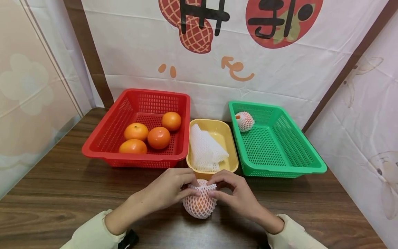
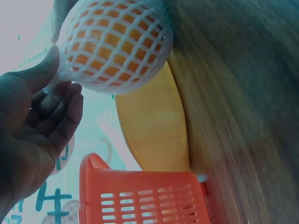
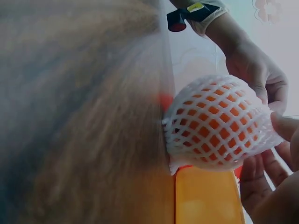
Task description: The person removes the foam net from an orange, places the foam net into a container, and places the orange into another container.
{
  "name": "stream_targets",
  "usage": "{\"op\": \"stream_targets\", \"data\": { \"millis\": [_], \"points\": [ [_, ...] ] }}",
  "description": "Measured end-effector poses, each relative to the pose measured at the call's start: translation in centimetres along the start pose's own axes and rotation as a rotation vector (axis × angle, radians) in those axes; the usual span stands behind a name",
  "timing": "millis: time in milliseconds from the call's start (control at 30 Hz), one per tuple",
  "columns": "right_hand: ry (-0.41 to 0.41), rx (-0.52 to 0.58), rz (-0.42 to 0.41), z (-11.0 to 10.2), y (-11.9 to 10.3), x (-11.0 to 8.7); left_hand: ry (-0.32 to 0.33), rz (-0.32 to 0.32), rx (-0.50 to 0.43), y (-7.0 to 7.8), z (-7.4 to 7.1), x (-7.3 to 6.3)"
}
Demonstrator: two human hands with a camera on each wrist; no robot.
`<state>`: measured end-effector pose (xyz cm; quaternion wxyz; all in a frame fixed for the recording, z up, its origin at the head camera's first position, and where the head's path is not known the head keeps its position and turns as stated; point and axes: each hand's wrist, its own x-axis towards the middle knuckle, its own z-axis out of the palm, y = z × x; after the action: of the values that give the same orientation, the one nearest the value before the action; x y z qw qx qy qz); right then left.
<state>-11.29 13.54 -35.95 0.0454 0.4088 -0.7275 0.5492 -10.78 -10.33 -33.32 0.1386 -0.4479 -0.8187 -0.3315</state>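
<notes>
An orange [image 1: 199, 206] wrapped in a white foam net [image 1: 199, 213] sits on the table just in front of the yellow tray. My left hand [image 1: 169, 188] pinches the net's gathered top edge on the left, between thumb and fingers. On the other side my right hand [image 1: 237, 193] pinches the same edge. The left wrist view shows the net [image 2: 117, 51] stretched over the fruit, with its end drawn together at the left thumb. From the right wrist, the mesh [image 3: 215, 126] covers the orange down to the table, and the right thumb presses at its upper end.
A red basket [image 1: 136, 156] with several bare oranges [image 1: 159, 137] stands at the back left. The yellow tray [image 1: 228, 148] holds white foam nets [image 1: 205, 147]. At the back right, a green basket [image 1: 267, 148] contains one net-covered fruit [image 1: 245, 121]. A printed cloth [image 1: 205, 76] hangs behind.
</notes>
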Motion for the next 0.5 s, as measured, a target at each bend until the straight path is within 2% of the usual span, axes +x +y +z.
{"op": "stream_targets", "data": {
  "millis": [133,300,400,500],
  "points": [
    [-0.03,-0.055,0.049,-0.1,0.6,-0.2,0.023,0.049,0.005,0.0,0.1,0.0],
    [0.007,-0.039,0.027,0.1,-0.6,0.2,0.077,0.129,0.03,0.0,0.4,0.1],
    [0.032,-0.001,0.032,0.1,-1.5,0.5,0.084,0.101,0.024,0.1,0.4,0.2],
    [0.047,0.006,0.032,0.0,-1.9,0.5,0.053,0.021,0.043,0.1,0.4,0.1]
  ]
}}
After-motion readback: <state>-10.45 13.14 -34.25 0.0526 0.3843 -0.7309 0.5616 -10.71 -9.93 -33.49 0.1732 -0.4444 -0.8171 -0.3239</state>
